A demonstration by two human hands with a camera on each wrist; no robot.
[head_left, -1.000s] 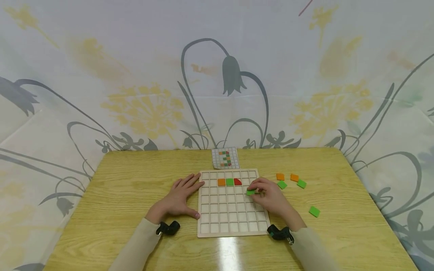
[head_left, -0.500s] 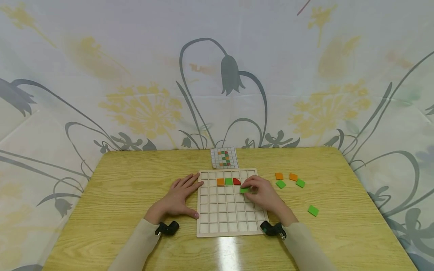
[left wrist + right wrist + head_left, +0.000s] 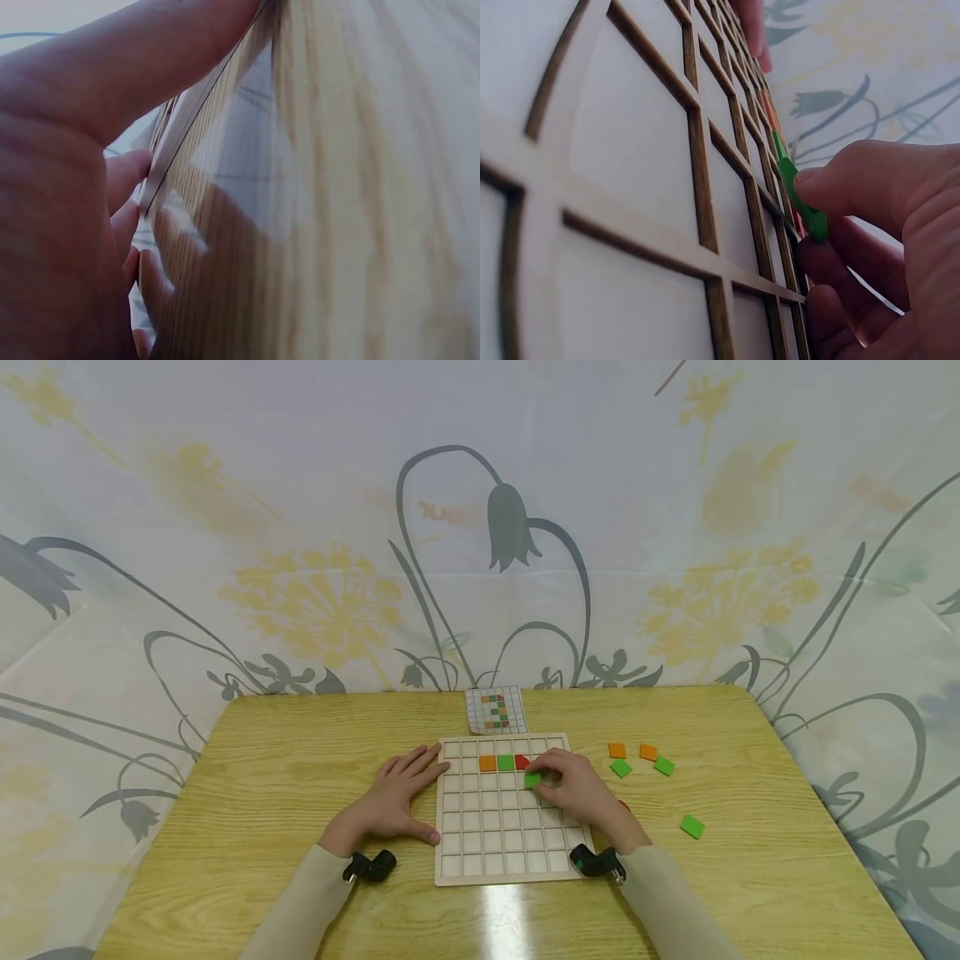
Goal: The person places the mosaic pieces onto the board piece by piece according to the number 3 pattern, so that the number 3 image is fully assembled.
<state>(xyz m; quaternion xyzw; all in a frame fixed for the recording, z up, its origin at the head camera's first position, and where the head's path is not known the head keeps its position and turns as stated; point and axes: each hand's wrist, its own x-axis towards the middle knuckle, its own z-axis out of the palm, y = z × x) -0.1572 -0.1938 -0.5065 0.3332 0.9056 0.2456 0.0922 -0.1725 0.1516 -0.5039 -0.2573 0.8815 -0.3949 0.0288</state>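
A wooden grid board (image 3: 491, 841) lies flat on the table. In one of its upper rows sit an orange square tile (image 3: 488, 763), a green square tile (image 3: 506, 762) and a red rounded tile (image 3: 521, 762). My right hand (image 3: 573, 787) pinches another green square tile (image 3: 532, 779) between thumb and fingers, just below the red one; the right wrist view shows this green tile (image 3: 802, 202) tilted at the grid. Fingers spread, my left hand (image 3: 390, 797) rests along the board's left edge, thumb and fingertips touching it.
A pattern card (image 3: 497, 710) with a coloured grid figure lies behind the board. On the right are orange tiles (image 3: 617, 750), green tiles (image 3: 663, 766), and a lone green tile (image 3: 692, 826). A bit of red (image 3: 624, 806) shows beside my right wrist.
My right hand has moved left over the board with the green tile, from its right side to the cell under the red tile. My left hand has stayed in place.
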